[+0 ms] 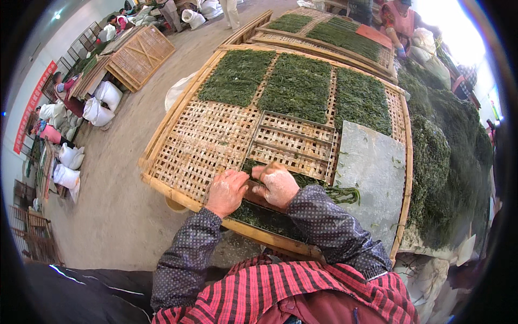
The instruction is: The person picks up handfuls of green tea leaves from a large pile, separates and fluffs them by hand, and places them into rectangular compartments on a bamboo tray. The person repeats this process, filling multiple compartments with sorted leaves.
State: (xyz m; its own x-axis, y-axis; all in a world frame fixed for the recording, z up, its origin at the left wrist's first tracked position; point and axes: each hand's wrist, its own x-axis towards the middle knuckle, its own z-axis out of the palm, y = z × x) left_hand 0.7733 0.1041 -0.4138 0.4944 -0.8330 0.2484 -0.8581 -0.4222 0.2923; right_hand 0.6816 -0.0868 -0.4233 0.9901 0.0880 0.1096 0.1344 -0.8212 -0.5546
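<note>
My left hand point(228, 192) rests at the left edge of a slotted metal frame point(296, 152), its fingers curled. Close beside it, my right hand point(277, 187) bends its fingers over one slot; whether either hand grips anything is hidden. Green seaweed strands point(343, 194) run out from beneath my right wrist and loop onto a grey metal sheet point(372, 174). The frame lies on a woven bamboo rack point(198, 141). Its far slots show bare weave, while dark seaweed point(263, 218) fills the slot nearest me.
Rectangular seaweed mats point(297, 85) cover the rack's far side. A tall seaweed heap point(449, 162) stands at the right. Beyond lies another loaded rack point(323, 34), with a person point(398, 22) beside it. White sacks point(103, 103), leaning racks point(139, 56) and other people are at the left.
</note>
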